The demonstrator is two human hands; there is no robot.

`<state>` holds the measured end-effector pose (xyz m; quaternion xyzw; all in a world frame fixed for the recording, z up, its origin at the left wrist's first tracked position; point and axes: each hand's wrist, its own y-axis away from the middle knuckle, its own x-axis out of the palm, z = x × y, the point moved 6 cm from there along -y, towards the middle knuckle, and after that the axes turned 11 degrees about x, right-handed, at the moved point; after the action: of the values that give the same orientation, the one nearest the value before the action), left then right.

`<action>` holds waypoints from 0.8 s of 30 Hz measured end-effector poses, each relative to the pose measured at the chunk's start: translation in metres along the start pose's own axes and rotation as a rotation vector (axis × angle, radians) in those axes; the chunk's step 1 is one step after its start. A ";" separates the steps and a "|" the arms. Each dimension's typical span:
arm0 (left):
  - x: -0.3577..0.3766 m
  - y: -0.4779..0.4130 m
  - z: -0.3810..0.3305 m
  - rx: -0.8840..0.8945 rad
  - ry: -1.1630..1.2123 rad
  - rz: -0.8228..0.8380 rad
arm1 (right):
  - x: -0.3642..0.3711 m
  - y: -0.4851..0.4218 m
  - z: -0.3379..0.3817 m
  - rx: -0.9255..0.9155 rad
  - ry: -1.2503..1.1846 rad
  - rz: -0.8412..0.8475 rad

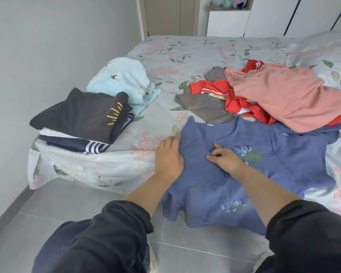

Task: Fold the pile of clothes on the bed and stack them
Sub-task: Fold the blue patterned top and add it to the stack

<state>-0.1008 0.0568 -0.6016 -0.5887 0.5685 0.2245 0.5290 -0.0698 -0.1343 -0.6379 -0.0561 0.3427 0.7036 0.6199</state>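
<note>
Here the blue shirt [268, 170] lies at the near edge of the bed [185, 52], collar far, hem hanging near. The left hand [169, 156] presses flat on its left side, and the right hand [225, 157] pinches its chest.

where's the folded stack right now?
Head view, left side: the folded stack sits at the near corner of the bed, just in front of the light blue garment, left of the blue shirt.

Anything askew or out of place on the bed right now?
The pink garment lies over one sleeve of the blue top, whose hem hangs off the bed edge. The folded stack looks tidy.
</note>
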 end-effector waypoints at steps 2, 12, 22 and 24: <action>0.018 -0.001 -0.011 0.186 -0.165 0.149 | 0.001 0.003 0.002 -0.028 0.074 -0.060; 0.053 0.004 0.032 0.083 -0.258 0.313 | 0.024 0.007 0.018 -0.424 0.818 -0.186; 0.055 0.003 0.035 0.070 -0.266 0.327 | 0.027 -0.006 0.008 -0.255 0.867 -0.313; 0.055 0.002 0.034 0.070 -0.264 0.341 | 0.012 -0.004 -0.004 -0.206 0.864 -0.299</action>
<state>-0.0768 0.0635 -0.6613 -0.4307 0.5931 0.3659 0.5735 -0.0703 -0.1259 -0.6485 -0.4540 0.4861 0.5489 0.5063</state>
